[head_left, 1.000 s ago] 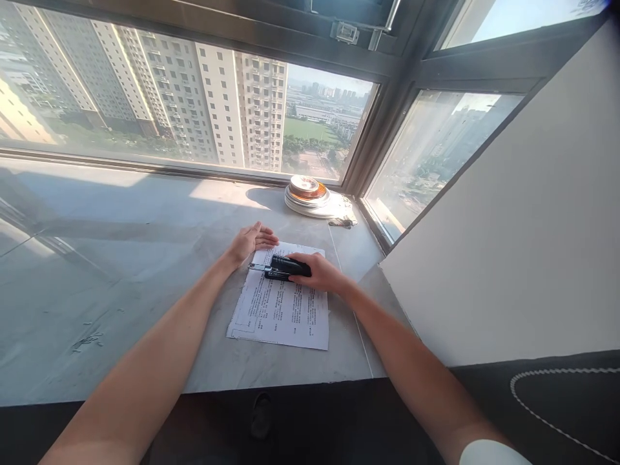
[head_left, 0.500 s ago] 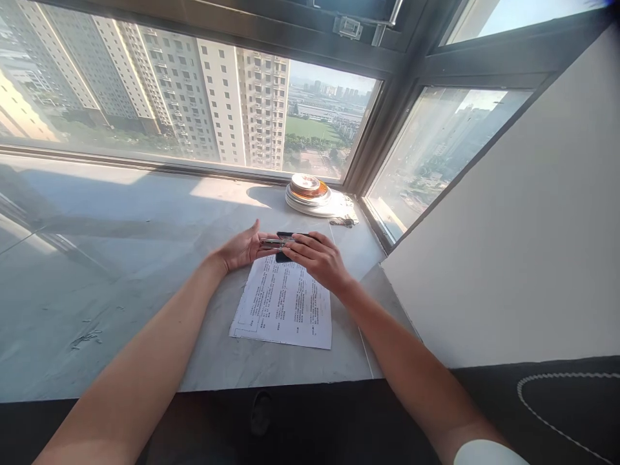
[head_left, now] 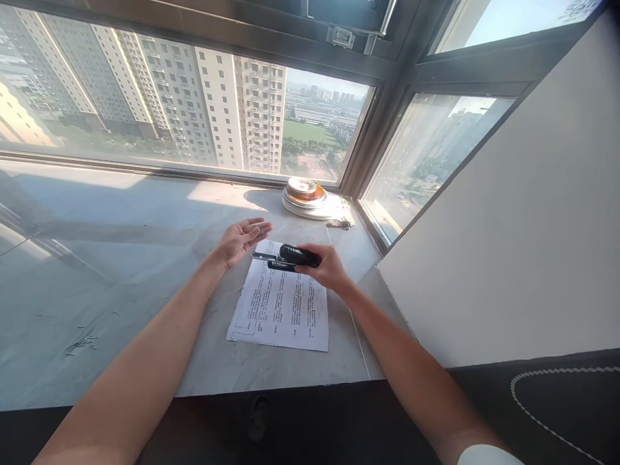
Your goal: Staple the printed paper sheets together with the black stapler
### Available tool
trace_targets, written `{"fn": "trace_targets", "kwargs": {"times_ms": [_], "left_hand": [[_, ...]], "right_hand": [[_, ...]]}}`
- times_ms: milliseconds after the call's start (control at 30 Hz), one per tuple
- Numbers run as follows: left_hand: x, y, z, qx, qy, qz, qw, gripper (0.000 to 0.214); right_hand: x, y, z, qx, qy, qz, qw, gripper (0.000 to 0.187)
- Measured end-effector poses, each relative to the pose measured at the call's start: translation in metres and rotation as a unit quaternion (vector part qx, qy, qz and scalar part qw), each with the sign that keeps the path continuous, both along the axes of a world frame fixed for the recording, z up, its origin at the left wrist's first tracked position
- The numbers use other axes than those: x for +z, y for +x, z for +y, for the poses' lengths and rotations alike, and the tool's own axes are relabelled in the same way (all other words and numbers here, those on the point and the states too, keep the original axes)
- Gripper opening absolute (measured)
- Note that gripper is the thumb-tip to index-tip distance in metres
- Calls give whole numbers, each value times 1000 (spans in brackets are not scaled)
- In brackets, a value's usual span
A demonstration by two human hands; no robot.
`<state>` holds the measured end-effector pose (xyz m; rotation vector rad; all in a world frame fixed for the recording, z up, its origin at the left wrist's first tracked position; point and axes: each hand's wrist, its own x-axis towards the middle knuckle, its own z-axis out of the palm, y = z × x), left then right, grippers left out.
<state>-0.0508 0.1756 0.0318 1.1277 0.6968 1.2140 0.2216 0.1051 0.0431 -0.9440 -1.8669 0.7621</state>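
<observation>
A sheet of printed paper [head_left: 283, 307] lies flat on the grey stone windowsill [head_left: 121, 258]. My right hand [head_left: 329, 266] grips a black stapler [head_left: 290, 256] by its back end and holds it just above the paper's far edge, nose pointing left. My left hand [head_left: 239, 239] hovers to the left of the stapler's nose, palm up, fingers spread, holding nothing.
A stack of plates [head_left: 306, 197] stands in the sill's far right corner by the window frame, with a small dark bunch of keys [head_left: 340, 224] beside it. A white wall [head_left: 508, 226] closes in on the right. Small debris [head_left: 82, 342] lies on the left.
The stapler was pressed on the paper, then lifted between both hands. Now my left hand has let go and opened, and my right hand alone holds the stapler over the paper's top edge.
</observation>
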Motion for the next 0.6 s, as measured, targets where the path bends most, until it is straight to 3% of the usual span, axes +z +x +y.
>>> {"fn": "trace_targets", "kwargs": {"times_ms": [233, 433, 600], "left_hand": [[8, 9, -12, -13, 116, 139, 983, 62], [7, 27, -18, -11, 175, 157, 972, 60], [11, 38, -24, -24, 204, 172, 963, 57]], "right_hand": [[-2, -9, -1, 90, -24, -80, 992, 37], [5, -13, 1, 4, 53, 48, 997, 29], [3, -17, 3, 30, 95, 38, 994, 15]]}}
